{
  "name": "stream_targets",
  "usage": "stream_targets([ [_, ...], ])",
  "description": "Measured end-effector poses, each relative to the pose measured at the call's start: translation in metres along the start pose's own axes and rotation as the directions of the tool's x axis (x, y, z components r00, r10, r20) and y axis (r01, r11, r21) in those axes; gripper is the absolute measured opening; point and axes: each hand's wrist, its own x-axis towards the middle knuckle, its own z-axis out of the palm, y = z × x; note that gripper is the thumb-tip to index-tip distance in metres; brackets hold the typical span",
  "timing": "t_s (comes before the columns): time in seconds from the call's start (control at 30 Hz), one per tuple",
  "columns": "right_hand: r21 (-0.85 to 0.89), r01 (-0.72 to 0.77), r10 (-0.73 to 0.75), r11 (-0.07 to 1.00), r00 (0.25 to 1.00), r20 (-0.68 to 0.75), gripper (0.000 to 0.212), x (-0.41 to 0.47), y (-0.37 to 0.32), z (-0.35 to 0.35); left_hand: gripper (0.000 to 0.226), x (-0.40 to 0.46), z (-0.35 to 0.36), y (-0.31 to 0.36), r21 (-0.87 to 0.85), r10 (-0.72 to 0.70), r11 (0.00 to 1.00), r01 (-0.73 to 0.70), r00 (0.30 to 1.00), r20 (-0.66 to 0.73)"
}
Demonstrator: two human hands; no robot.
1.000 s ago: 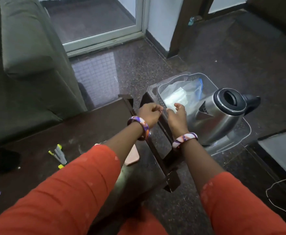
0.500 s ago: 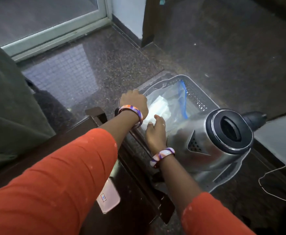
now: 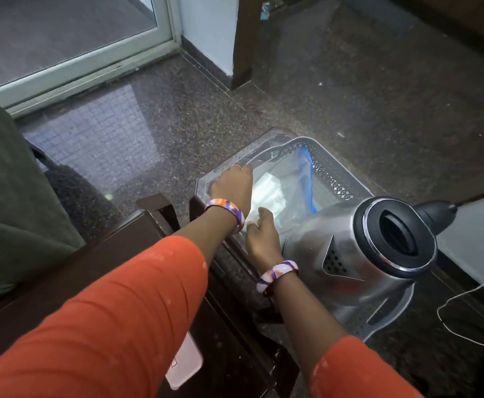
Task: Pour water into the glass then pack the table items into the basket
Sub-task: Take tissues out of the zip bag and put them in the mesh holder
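One head-worn camera looks steeply down, close over the basket and floor.

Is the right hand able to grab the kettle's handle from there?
Probably yes, with a stretch: the right hand sits beside the kettle, but its handle is on the far side.
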Motion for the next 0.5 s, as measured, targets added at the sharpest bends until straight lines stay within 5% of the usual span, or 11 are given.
stream_targets([
  [0.13,0.016,0.049,-0.049,0.999,0.999,-0.002,0.052,-0.004,0.002,-0.003,0.027,0.006,-0.007,0.002,0.077,0.067,0.995,-0.066,0.998,-0.012],
  [0.23,0.066,0.083,-0.082,0.994,0.996,-0.019,0.052,-0.016,0.001,-0.004,0.027,0.004,-0.026,-0.004,-0.247,-0.053,0.969,0.030,0.995,-0.086],
  [0.33,0.059,0.165,-0.164,0.985,0.986,-0.022,0.052,-0.032,-0.001,-0.005,0.041,-0.007,-0.063,-0.015,-0.722,-0.319,0.669,0.176,0.946,-0.064],
  [0.4,0.099,0.216,-0.218,0.971,0.976,0.004,0.055,-0.045,-0.005,-0.002,0.036,-0.021,-0.083,-0.027,-0.862,-0.381,0.481,0.160,0.924,-0.041],
  [0.5,0.444,0.162,-0.187,0.881,0.982,0.014,0.080,-0.061,-0.019,0.008,0.026,-0.051,-0.099,-0.051,-0.976,-0.452,0.195,0.093,0.892,-0.005],
])
